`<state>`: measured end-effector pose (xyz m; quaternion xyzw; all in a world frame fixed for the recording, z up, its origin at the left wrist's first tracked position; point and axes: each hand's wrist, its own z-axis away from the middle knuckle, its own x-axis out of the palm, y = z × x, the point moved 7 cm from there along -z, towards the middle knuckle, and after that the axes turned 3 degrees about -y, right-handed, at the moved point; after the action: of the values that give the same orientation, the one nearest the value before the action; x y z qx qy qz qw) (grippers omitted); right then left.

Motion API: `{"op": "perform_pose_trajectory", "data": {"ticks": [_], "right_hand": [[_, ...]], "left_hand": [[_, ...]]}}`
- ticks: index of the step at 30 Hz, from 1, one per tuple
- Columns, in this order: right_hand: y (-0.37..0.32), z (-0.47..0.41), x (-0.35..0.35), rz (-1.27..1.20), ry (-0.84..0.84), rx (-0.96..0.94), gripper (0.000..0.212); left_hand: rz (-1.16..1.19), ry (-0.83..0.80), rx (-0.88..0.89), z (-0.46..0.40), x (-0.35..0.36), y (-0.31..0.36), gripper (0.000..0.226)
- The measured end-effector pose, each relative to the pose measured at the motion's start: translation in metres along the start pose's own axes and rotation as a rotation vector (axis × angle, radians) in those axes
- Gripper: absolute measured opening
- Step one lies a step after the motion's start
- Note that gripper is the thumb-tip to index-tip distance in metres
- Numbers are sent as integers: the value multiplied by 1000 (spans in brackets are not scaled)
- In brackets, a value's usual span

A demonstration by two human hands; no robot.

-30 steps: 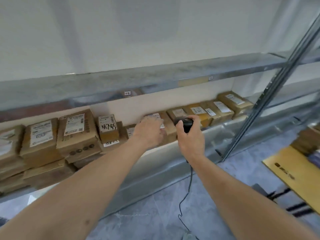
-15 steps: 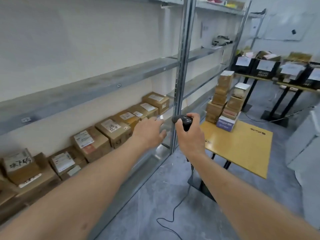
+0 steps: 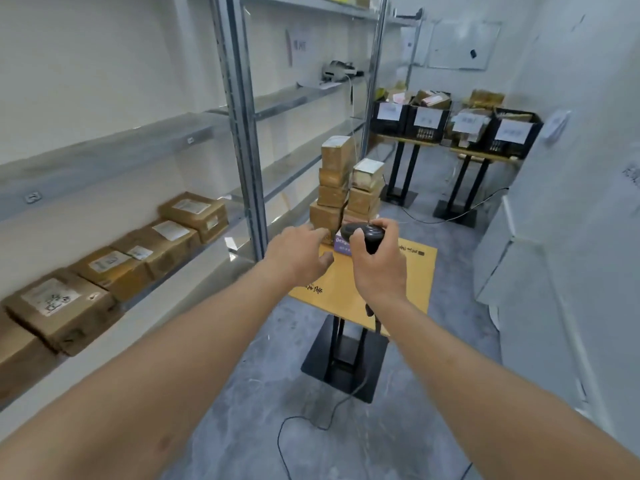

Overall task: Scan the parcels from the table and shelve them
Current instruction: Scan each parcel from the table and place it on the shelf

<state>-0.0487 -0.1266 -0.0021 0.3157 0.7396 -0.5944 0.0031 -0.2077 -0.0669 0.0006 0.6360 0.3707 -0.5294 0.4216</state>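
Note:
Two stacks of brown cardboard parcels stand on a small yellow table ahead of me. My right hand grips a black barcode scanner in front of the stacks, its cable hanging to the floor. Stretched toward the table beside it, my left hand holds nothing and its fingers are loosely curled. Several labelled parcels lie in a row on the low metal shelf to my left.
A grey upright post of the shelving stands between the shelf row and the table. Black crates with white labels sit on two stands at the back. The scanner cable loops on the grey floor. A white wall runs along the right.
The view has swung right, from the shelf row to the table with the parcel stacks. My left hand has come off the shelved parcel and is empty; my right hand keeps the scanner.

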Motion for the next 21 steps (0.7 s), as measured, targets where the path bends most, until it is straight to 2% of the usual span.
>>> {"op": "perform_pose_trajectory", "data": {"ticks": [8, 12, 18, 21], "right_hand": [[46, -112, -31, 47, 124, 42, 27], [63, -172, -18, 78, 162, 59, 26], [88, -263, 8, 95, 223, 125, 25], [101, -300, 17, 109, 228, 140, 25]], "left_hand": [[-19, -35, 100, -141, 15, 37, 46], [-6, -28, 149, -217, 23, 43, 55], [19, -85, 250, -329, 47, 39, 43], [21, -97, 271, -373, 56, 38, 45]]}}
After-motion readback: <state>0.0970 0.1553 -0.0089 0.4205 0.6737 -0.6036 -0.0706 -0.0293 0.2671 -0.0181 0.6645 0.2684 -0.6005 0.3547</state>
